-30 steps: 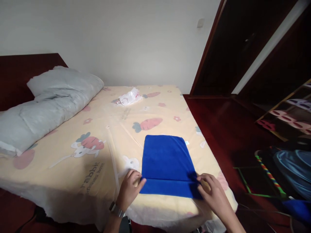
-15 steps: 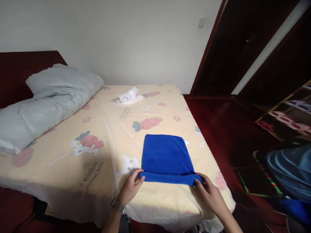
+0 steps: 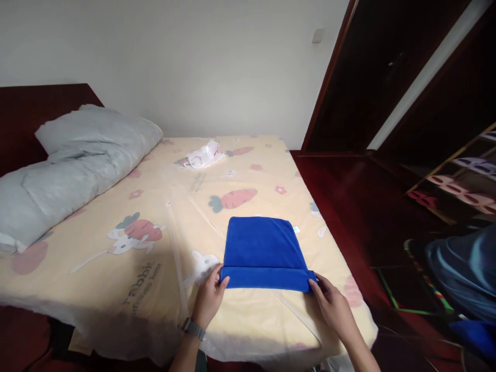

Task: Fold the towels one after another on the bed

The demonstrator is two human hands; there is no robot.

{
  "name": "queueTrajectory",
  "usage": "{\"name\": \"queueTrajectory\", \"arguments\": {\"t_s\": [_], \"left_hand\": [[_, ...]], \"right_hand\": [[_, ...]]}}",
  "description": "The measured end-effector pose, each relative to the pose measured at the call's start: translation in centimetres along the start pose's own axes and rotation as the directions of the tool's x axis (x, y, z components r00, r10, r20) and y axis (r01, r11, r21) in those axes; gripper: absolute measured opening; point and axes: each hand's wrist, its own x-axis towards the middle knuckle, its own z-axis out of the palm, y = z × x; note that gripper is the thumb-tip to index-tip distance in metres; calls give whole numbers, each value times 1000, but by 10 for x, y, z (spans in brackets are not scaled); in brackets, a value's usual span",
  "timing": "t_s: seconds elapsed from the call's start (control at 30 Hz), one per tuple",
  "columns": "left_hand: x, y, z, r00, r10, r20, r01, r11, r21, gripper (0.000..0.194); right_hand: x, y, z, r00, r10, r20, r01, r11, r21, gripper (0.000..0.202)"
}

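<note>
A blue cloth towel (image 3: 263, 243) lies on the bed, its near edge folded over into a flat band that runs across the front. At the band's left end, my left hand (image 3: 211, 294) pinches the fabric between thumb and fingers; a watch sits on that wrist. The right end of the band is gripped by my right hand (image 3: 329, 302), thumb on top and fingers behind. A small pale tag sticks out from the towel's right side.
The bed (image 3: 163, 294) has a cream sheet printed with carrots and rabbits. A crumpled white plastic bag (image 3: 204, 155) lies near the wall, and a grey quilt (image 3: 89, 155) is heaped at the left. A rack of slippers (image 3: 461, 191) stands on the right.
The folded band has become flatter and wider, its upper edge now lying a little farther up the towel. Both hands remain at its ends.
</note>
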Motion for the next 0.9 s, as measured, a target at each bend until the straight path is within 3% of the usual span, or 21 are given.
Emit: {"name": "queueTrajectory", "arguments": {"t_s": [0.27, 0.47, 0.77, 0.9], "left_hand": [[-14, 5, -7, 1000, -13, -16, 16, 977, 214, 37], [-14, 9, -8, 994, -105, 1, 102, 964, 246, 41], [-9, 12, 2, 995, -94, -26, 97, 981, 166, 34], [-8, 5, 5, 997, -79, -24, 78, 996, -34, 33]], "right_hand": [[-12, 2, -9, 998, 65, -15, -66, 985, -160, 60], [-9, -5, -4, 972, 234, 4, -230, 958, -169, 66], [3, 0, 8, 979, 202, -16, -202, 975, -95, 62], [3, 6, 7, 980, 198, -26, -196, 978, 71, 58]]}}
